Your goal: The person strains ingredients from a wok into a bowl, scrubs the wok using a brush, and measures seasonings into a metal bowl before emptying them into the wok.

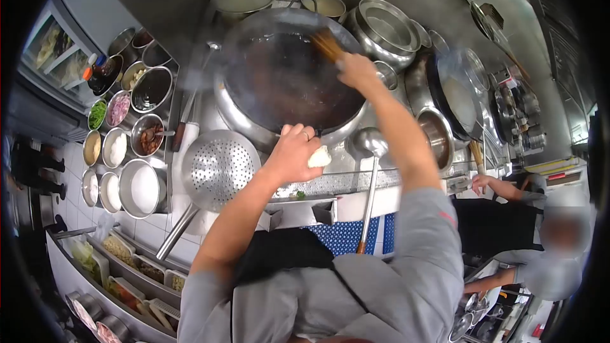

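Note:
A big dark wok [279, 82] with a wet, shiny inside sits on the stove in front of me. My right hand [359, 72] is closed around a bamboo wok brush [327, 44], whose bristles reach the wok's far right inner wall. At the near rim, my left hand [293, 155] is closed over a folded white cloth [319, 157]; whether it also grips a wok handle is hidden. A perforated strainer [220, 168] lies left of my left hand. To its right rests a long-handled ladle [368, 144].
Bowls of seasonings and chopped ingredients [119, 108] stand at the left. Steel pots [386, 28] and a second wok [454, 95] line the back and right. A co-worker [540, 267] stands at the far right. Ingredient bins [136, 267] are at the lower left.

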The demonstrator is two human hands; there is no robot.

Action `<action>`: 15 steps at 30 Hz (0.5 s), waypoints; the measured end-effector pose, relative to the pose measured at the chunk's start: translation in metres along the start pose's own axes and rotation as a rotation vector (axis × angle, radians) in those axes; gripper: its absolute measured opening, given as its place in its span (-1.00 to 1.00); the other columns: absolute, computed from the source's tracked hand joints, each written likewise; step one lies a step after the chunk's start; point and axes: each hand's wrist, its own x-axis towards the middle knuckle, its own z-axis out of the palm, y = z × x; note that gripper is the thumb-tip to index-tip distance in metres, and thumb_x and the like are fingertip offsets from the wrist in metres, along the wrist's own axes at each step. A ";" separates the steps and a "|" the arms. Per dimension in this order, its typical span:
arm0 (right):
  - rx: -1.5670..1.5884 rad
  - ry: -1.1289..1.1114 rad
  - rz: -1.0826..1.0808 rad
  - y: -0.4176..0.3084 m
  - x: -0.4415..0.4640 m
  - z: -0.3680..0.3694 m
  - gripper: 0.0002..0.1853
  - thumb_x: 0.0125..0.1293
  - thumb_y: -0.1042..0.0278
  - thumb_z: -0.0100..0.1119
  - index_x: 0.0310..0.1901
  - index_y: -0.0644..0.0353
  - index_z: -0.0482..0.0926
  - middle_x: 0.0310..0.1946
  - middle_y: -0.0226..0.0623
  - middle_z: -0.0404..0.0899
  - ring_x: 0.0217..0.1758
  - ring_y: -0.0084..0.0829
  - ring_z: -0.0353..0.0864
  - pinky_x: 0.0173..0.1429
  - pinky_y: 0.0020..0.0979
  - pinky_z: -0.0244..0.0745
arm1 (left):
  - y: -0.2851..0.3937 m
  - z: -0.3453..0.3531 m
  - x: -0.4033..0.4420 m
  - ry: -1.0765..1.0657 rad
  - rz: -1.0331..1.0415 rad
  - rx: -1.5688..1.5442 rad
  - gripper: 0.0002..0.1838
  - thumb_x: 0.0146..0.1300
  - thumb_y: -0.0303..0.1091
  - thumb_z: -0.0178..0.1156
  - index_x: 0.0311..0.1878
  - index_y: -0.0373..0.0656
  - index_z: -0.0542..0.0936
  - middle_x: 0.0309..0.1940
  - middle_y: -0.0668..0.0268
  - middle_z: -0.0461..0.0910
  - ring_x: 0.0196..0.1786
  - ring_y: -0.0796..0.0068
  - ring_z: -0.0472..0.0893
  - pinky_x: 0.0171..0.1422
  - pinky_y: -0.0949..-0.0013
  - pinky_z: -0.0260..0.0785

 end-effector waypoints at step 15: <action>-0.271 -0.300 -0.024 -0.031 -0.132 -0.071 -0.65 0.12 0.39 0.28 -0.01 0.11 0.65 -0.13 -0.04 0.72 0.00 -0.06 0.73 0.07 -0.09 0.64 | 0.003 0.000 -0.002 -0.006 -0.012 -0.032 -0.55 -0.23 -0.09 0.35 -0.27 -0.20 0.68 -0.28 0.19 0.53 -0.09 0.19 0.47 0.07 0.16 0.21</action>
